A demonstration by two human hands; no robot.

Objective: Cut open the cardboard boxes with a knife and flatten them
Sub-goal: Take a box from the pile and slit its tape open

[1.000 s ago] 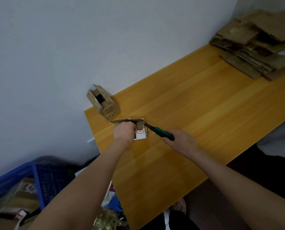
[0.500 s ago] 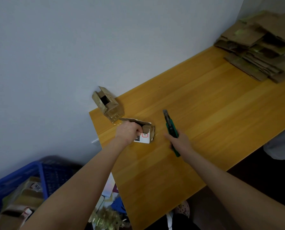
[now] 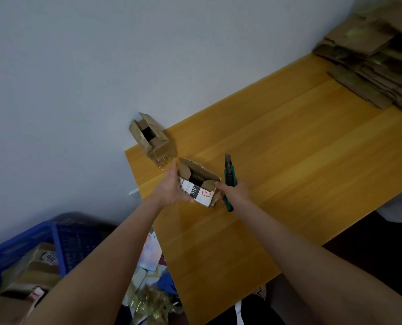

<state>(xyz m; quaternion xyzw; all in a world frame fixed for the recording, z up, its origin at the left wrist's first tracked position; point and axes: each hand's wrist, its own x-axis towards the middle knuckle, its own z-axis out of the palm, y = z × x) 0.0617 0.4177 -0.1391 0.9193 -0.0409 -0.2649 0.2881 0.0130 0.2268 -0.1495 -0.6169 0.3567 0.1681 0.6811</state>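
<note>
A small cardboard box with a white label sits between my hands near the table's left end, its top flaps spread apart. My left hand cups the box's left side, with the fingers curled under its near edge. My right hand grips a green utility knife, blade pointing away from me, and its fingertips touch the box's right flap. A second small box with raised flaps stands at the table's far left corner against the wall.
A stack of flattened cardboard lies at the far right of the wooden table. Left of the table, on the floor, a blue crate holds more boxes, with loose clutter beside it.
The box's top flaps have come apart and the box now stands more upright between both hands. My right hand, still holding the knife, moved left up to the box's right side.
</note>
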